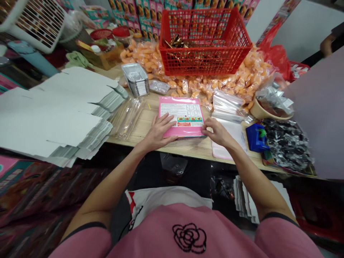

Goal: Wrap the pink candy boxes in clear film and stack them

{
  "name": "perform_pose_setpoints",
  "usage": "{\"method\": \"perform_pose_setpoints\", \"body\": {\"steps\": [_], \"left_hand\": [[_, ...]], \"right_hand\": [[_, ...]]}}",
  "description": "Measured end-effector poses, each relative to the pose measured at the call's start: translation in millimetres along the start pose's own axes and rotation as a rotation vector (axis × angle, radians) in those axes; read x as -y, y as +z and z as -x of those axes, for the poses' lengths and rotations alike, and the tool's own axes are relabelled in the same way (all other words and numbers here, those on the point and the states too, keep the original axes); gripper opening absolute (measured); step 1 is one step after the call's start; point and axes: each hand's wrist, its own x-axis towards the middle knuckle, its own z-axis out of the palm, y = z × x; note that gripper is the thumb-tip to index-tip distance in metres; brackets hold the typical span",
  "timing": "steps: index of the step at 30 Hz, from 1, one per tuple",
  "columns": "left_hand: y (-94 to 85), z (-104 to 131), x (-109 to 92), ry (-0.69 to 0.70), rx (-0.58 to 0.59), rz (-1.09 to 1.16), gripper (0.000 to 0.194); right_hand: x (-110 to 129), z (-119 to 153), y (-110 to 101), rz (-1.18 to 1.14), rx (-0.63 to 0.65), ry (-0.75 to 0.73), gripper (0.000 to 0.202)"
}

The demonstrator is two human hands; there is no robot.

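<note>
A pink box [166, 104] with a printed white label lies flat near the table's front edge. Glossy clear plastic shows along its front side. My left hand [160, 132] rests on the box's left part, fingers stretched out over the label's edge. At the box's right front corner, my right hand [215, 131] has thumb and fingers pinched together; what they pinch is too small to make out. Just right of the box lies a stack of clear plastic bags [228, 107], partly behind my right hand.
Flat white cartons [59, 107] are piled at left, beside bagged wooden sticks [129, 116] and stacked foil trays [136, 80]. A red basket [204, 61] stands among orange packets [150, 57]. A blue tape dispenser [256, 138] and black packets [286, 143] lie at right.
</note>
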Motion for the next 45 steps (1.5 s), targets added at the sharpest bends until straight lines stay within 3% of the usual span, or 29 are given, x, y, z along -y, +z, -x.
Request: {"method": "perform_pose_setpoints", "body": {"steps": [4,10,16,20,22,26,29,33,39,45], "left_hand": [[-0.1,-0.1,-1.4,-0.011,0.001,-0.002,0.064],[-0.3,0.3,-2.9,-0.017,0.000,0.007,0.064],[1.4,0.5,-0.4,-0.005,-0.007,0.011,0.067],[1.3,0.1,1.2,-0.014,-0.007,0.005,0.068],[0.8,-0.3,2.0,-0.014,0.004,0.007,0.071],[0.9,-0.6,4.5,0.004,-0.002,0.022,0.073],[1.8,-0.4,6.0,-0.001,-0.012,0.013,0.074],[1.2,-0.1,5.0,-0.002,0.001,0.007,0.076],[-2.0,0.0,-0.7,-0.018,0.013,-0.009,0.073],[-0.3,0.1,0.6,-0.025,0.015,0.004,0.072]], "right_hand": [[5.8,0.8,0.2,0.229,0.093,-0.011,0.011],[13.8,7.6,4.1,0.529,0.079,-0.157,0.024],[4.0,5.3,-6.7,0.168,0.113,-0.080,0.009],[3.5,4.8,-12.6,0.037,0.183,-0.053,0.014],[5.9,8.4,-14.8,0.028,0.155,-0.080,0.016],[3.2,14.8,-19.6,-0.058,-0.019,-0.075,0.012],[-6.9,13.5,-19.1,-0.205,-0.025,-0.013,0.018],[-17.3,9.4,-11.0,-0.298,-0.014,0.055,0.012],[-13.6,12.2,-2.8,-0.138,-0.005,-0.045,0.011],[10.4,27.9,3.6,0.106,-0.076,-0.139,0.013]]}}
